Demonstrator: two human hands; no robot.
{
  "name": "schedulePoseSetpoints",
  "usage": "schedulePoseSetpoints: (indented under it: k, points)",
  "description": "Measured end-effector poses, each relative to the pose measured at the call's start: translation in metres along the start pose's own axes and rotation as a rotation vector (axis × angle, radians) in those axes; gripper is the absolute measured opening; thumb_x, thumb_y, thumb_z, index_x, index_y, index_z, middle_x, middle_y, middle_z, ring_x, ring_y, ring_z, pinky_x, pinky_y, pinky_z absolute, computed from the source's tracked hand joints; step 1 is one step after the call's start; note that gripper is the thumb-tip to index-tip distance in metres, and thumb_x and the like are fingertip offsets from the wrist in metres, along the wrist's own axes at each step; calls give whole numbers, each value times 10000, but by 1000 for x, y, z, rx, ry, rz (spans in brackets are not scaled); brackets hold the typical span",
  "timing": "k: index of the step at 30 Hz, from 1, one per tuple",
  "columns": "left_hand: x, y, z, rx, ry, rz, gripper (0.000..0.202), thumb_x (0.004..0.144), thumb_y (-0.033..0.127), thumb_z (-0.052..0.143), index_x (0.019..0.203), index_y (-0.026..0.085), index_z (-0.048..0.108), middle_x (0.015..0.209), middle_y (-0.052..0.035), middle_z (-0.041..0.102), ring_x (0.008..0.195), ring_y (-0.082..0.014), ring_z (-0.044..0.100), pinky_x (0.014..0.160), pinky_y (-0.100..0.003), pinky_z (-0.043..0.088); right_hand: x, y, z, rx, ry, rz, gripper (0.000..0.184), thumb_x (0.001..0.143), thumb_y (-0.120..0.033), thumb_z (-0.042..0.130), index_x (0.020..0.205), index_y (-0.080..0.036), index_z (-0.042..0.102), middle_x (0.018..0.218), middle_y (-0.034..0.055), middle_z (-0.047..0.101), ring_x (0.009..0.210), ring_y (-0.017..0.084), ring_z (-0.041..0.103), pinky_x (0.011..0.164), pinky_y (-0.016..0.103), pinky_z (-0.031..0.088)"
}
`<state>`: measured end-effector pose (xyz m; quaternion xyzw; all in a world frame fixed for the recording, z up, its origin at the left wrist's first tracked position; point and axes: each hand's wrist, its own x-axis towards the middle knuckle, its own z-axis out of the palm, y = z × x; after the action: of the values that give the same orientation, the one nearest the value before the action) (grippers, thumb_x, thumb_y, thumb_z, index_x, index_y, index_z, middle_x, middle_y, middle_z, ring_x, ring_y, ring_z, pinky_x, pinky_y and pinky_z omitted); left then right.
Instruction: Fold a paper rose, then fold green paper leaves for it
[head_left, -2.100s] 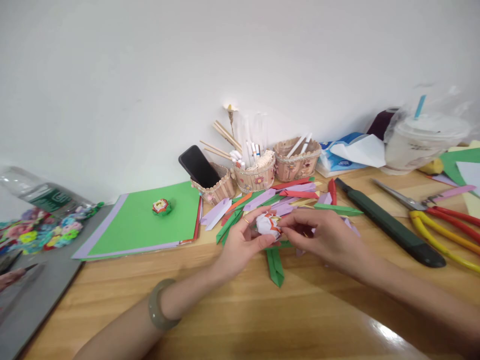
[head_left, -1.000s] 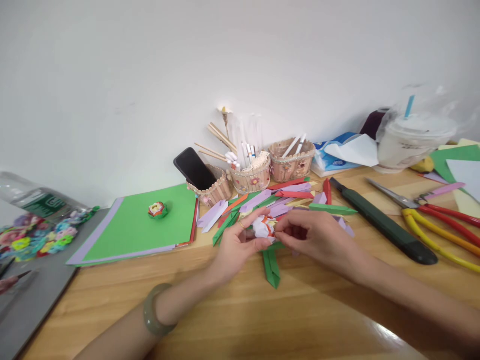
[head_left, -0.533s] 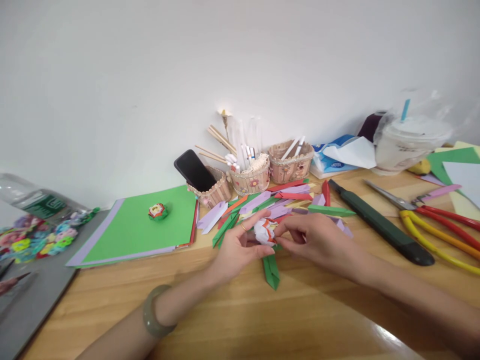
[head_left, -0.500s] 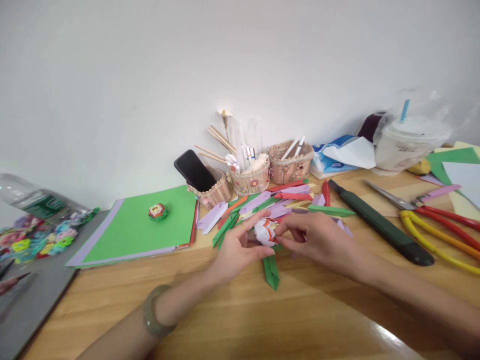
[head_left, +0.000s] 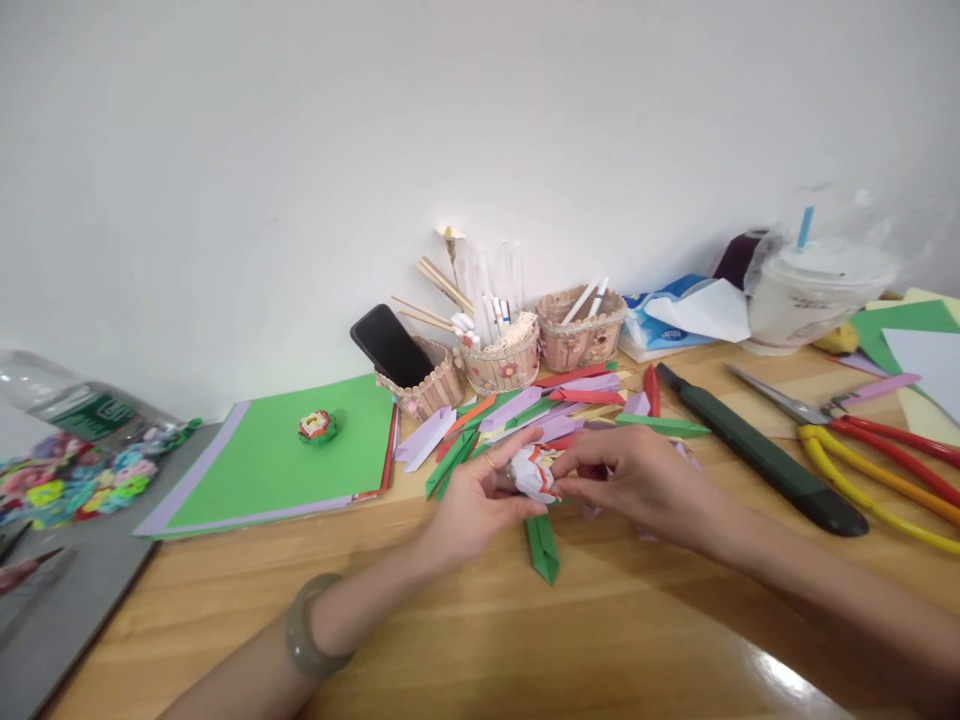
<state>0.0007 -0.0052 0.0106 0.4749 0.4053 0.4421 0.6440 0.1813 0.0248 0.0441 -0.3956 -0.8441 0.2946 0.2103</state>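
Between my hands is a small white and orange folded-paper flower (head_left: 534, 472). My left hand (head_left: 474, 505) grips it from the left, thumb below and fingers behind. On the other side my right hand (head_left: 634, 478) pinches its right edge with thumb and fingertips. Behind and under the hands lies a heap of folded paper strips (head_left: 517, 405) in purple, green, red, orange and yellow. One green folded strip (head_left: 543, 548) sticks out just below the flower. A finished-looking paper flower (head_left: 317, 427) in green, orange and white rests on the green paper sheets (head_left: 255, 470) to the left.
Along the wall stand decorated baskets (head_left: 501, 368), one holding a phone (head_left: 394, 348). To the right lie a green utility knife (head_left: 765, 455), scissors (head_left: 787, 400) and red- and yellow-handled tools. A plastic cup (head_left: 817, 295) stands behind them. A bottle (head_left: 82, 405) lies at far left.
The paper flower has turned slightly between my fingers, showing more of its orange edging. Both hands keep nearly the same place.
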Motion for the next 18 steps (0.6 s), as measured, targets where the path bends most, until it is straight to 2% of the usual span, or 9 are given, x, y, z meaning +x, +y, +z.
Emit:
schedulePoseSetpoints:
  k: [8,11,18]
  points:
    - [3,-3,-2,-22,-4,12,709,549,153,772,1212,230,536,1002,-46,667,797,-153,605,720,-260,465,-1,-1,-1,19,-24,-129,207,841,-213,482,787,-182,679,671,25,640,582,117,548,510,206,375]
    - [5,-4,-3,-27,4,24,730,550,177,777,1230,227,517,959,-46,679,794,-162,608,728,-276,463,0,-2,-2,29,-22,-109,206,847,-208,464,800,-181,663,698,23,638,552,102,545,494,198,373]
    - [2,-1,0,-16,18,35,680,548,136,768,1188,234,560,1007,-46,668,783,-149,608,724,-265,475,1,-2,0,32,-24,-8,155,805,-231,534,705,-169,634,518,-22,568,453,90,500,436,192,335]
